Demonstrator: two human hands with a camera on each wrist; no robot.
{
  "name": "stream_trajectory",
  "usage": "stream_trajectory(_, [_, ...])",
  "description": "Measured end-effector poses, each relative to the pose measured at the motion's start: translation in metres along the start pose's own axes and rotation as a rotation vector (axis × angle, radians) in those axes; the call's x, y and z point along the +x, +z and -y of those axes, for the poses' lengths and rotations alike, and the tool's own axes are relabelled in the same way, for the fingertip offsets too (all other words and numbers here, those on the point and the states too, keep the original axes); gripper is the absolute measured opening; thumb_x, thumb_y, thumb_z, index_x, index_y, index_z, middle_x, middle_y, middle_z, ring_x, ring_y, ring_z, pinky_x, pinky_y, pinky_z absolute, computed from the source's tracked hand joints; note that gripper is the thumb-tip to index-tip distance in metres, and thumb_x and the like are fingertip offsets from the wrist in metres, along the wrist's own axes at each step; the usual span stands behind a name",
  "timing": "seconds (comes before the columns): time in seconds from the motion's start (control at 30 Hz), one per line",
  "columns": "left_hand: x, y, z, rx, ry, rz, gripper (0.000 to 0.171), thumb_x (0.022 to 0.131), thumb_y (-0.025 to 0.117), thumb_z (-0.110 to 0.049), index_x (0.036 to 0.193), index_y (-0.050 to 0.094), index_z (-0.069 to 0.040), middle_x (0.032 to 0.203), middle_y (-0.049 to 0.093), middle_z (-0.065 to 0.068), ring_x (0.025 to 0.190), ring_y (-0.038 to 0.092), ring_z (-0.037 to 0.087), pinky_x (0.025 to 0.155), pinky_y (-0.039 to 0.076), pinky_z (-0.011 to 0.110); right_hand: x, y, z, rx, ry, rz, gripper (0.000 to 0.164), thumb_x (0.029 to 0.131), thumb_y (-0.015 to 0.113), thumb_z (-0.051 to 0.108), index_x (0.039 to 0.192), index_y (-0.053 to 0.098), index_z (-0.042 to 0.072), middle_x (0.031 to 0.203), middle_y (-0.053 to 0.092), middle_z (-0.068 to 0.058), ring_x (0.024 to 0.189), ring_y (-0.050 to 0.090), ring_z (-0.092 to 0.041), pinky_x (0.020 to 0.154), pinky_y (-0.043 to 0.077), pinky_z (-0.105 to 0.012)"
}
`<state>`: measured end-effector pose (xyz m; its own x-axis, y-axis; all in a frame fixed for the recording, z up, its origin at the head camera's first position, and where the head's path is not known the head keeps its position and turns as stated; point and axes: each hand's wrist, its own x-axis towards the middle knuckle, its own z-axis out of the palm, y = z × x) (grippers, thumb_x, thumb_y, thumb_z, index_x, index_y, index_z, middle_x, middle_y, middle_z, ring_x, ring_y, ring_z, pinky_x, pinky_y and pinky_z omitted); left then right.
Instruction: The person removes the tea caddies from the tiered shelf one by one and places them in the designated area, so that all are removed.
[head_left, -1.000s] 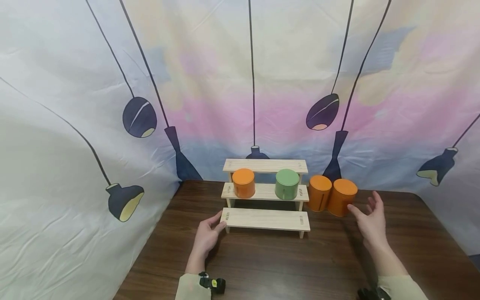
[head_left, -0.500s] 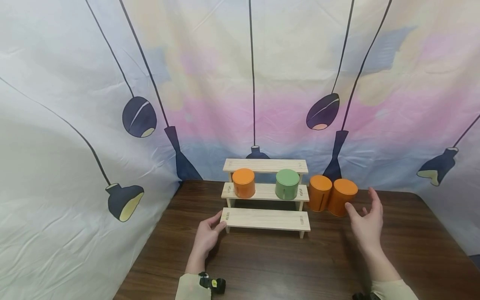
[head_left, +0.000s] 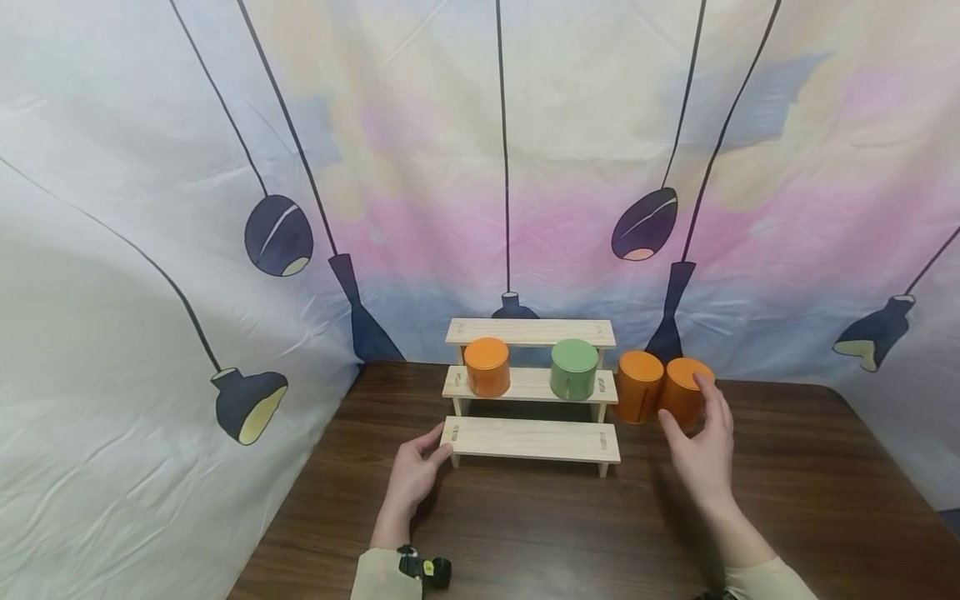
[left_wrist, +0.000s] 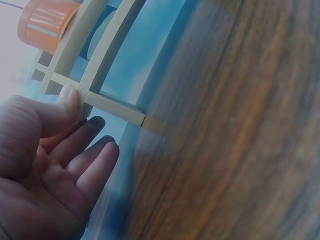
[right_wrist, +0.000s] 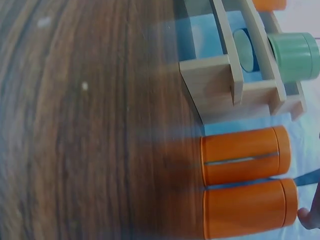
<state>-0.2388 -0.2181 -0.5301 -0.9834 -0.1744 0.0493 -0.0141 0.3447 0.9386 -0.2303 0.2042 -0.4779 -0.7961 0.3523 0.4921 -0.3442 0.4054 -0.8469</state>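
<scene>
A three-tier wooden shelf (head_left: 532,437) stands on the table. My left hand (head_left: 414,473) pinches the left end of its lowest tier, thumb on the near side, the other fingers loosely bent in the left wrist view. On the middle tier sit a short orange tin (head_left: 487,367) and a green tin (head_left: 574,369). Right of the shelf, two taller orange tins stand side by side, the inner tin (head_left: 639,387) and the outer tin (head_left: 681,402). My right hand (head_left: 707,458) is at the outer one, thumb and fingers spread, overlapping its front and lid edge.
The dark wood table (head_left: 540,533) runs under everything. A fabric backdrop (head_left: 570,167) printed with hanging lamps rises behind the shelf and along the left side. The top tier (head_left: 531,332) stands close to the backdrop.
My right hand has moved left, from beside the outer tall orange tin to over its front and lid edge. The left hand and the shelf have stayed put.
</scene>
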Motion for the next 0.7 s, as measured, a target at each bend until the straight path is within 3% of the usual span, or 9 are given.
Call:
stream_trajectory(0.1, [0.000, 0.000, 0.000, 0.006, -0.002, 0.000, 0.044, 0.103, 0.070, -0.012, 0.146, 0.066, -0.006, 0.151, 0.061, 0.018, 0.145, 0.051, 0.040, 0.118, 0.041, 0.059, -0.002, 0.007, 0.002, -0.012, -0.019, 0.017, 0.072, 0.093, 0.077, -0.005, 0.158, 0.048, 0.002, 0.165, 0.040, -0.021, 0.150, 0.036, -0.041, 0.122, 0.034, -0.049])
stream_trajectory(0.23, [0.000, 0.000, 0.000, 0.016, -0.001, -0.002, 0.044, 0.103, 0.071, -0.012, 0.147, 0.065, -0.006, 0.151, 0.061, 0.018, 0.145, 0.051, 0.040, 0.118, 0.041, 0.060, -0.006, 0.018, -0.001, -0.030, -0.069, 0.044, 0.071, 0.091, 0.078, -0.006, 0.156, 0.050, 0.002, 0.161, 0.045, -0.019, 0.144, 0.043, -0.040, 0.112, 0.034, -0.020])
stream_trajectory(0.37, [0.001, 0.000, 0.000, 0.021, 0.001, -0.003, 0.044, 0.103, 0.071, -0.014, 0.146, 0.066, -0.006, 0.151, 0.061, 0.018, 0.145, 0.051, 0.041, 0.118, 0.040, 0.061, -0.012, 0.031, -0.005, -0.031, -0.137, 0.107, 0.071, 0.090, 0.079, -0.007, 0.155, 0.051, 0.000, 0.158, 0.048, -0.021, 0.141, 0.048, -0.039, 0.103, 0.034, -0.008])
stream_trajectory(0.47, [0.000, -0.001, 0.000, 0.022, -0.003, -0.002, 0.044, 0.103, 0.071, -0.014, 0.146, 0.066, -0.006, 0.151, 0.061, 0.018, 0.145, 0.051, 0.041, 0.118, 0.039, 0.061, -0.014, 0.038, -0.004, -0.019, -0.160, 0.145, 0.071, 0.090, 0.080, -0.006, 0.155, 0.051, -0.001, 0.157, 0.049, -0.021, 0.141, 0.049, -0.035, 0.105, 0.040, -0.011])
stream_trajectory(0.63, [0.000, -0.001, 0.001, 0.023, -0.002, 0.000, 0.044, 0.104, 0.071, -0.014, 0.147, 0.065, -0.006, 0.151, 0.060, 0.018, 0.145, 0.050, 0.041, 0.118, 0.039, 0.061, -0.013, 0.046, 0.002, 0.009, -0.162, 0.165, 0.072, 0.090, 0.081, -0.004, 0.155, 0.050, 0.000, 0.158, 0.050, -0.018, 0.143, 0.050, -0.034, 0.110, 0.050, -0.046])
stream_trajectory(0.7, [0.000, -0.001, 0.000, 0.020, -0.003, 0.000, 0.044, 0.104, 0.071, -0.014, 0.147, 0.065, -0.006, 0.151, 0.060, 0.018, 0.145, 0.051, 0.041, 0.119, 0.040, 0.060, -0.012, 0.048, 0.004, 0.014, -0.155, 0.173, 0.072, 0.091, 0.081, -0.003, 0.156, 0.050, 0.002, 0.158, 0.050, -0.017, 0.142, 0.051, -0.034, 0.108, 0.051, -0.048])
